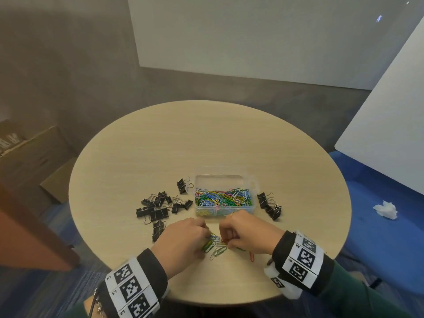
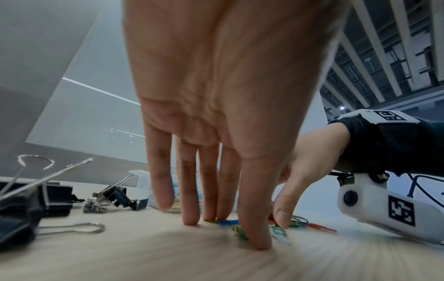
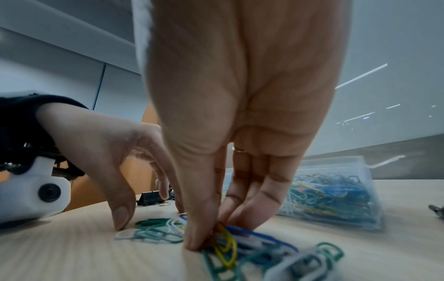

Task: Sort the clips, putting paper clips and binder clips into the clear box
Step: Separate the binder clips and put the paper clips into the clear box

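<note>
loose paper clips (image 1: 216, 246): small pile on round table (image 1: 160, 145), just before clear box (image 1: 223, 198) holding many | right hand (image 1: 247, 232): thumb and fingers pinching clips | left hand (image 1: 183, 239): straight fingertips pressing on pile | binder clips (image 1: 158, 208): left and right of box

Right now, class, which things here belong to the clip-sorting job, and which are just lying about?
Job:
clear box
loose paper clips
binder clips
left hand
right hand

Lying about:
crumpled tissue
cardboard box
</note>
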